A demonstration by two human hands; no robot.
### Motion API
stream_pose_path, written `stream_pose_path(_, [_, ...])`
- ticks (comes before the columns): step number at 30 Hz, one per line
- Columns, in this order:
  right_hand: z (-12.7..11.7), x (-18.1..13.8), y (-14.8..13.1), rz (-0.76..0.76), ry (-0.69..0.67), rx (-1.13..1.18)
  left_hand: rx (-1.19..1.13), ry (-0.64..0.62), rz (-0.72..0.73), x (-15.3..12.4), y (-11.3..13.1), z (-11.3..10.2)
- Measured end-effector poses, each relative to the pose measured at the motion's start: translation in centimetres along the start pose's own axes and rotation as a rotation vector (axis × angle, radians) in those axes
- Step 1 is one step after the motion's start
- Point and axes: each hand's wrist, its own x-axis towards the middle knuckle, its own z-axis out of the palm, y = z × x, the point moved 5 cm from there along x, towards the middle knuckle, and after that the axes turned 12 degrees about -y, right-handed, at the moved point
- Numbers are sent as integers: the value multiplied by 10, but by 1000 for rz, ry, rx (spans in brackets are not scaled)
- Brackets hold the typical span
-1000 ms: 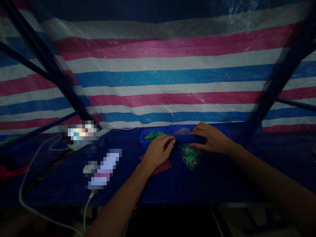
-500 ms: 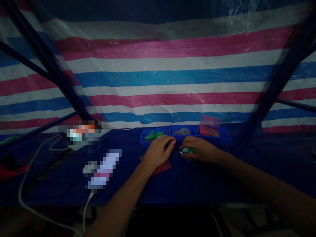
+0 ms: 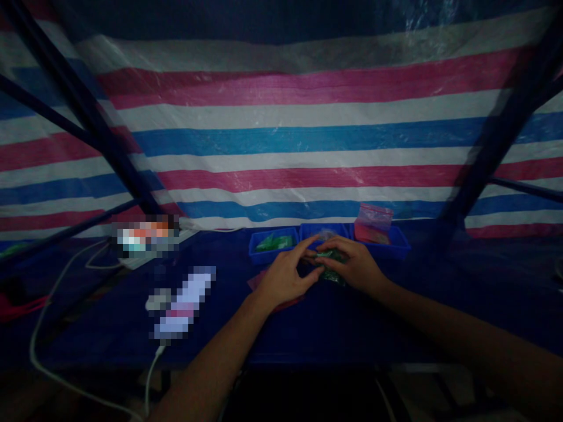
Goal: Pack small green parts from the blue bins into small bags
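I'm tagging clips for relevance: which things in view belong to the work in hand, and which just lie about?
Likely in use:
green packet, at the right hand
red bag, partly hidden by the left hand
left blue tray and right blue tray, holding bags

Likely just lying about:
pixelated slab
white cable
round pale thing

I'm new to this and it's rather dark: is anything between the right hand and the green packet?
Nothing visible is: the right hand has its fingers over the green packet. The left hand is on the packet's other side, and the middle blue tray stands beyond.
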Motion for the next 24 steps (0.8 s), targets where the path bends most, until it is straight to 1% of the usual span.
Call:
stream_pose_path(6, [1,-2,4,86,-23,80,-128,49,-43,3,-13,2])
stream_pose_path(11, [6,-2,13,130,8,368,-184,155,-68,3,-16,-4])
stream_pose_path(14, [7,-1,17,146,3,445,-160,186,-48,3,-14,-6])
stream_pose_path(18, [7,-2,19,174,-22,469,-159,176,-14,3,-13,-4])
stream_pose_path(21, [8,-3,17,168,-29,468,-165,176,-9,4,-14,-3])
stream_pose_path(23, [4,-2,14,139,-20,390,-150,190,-10,3,-15,-3])
stream_pose_path(24, [0,-1,11,118,-9,303,-132,202,-13,3,-15,-4])
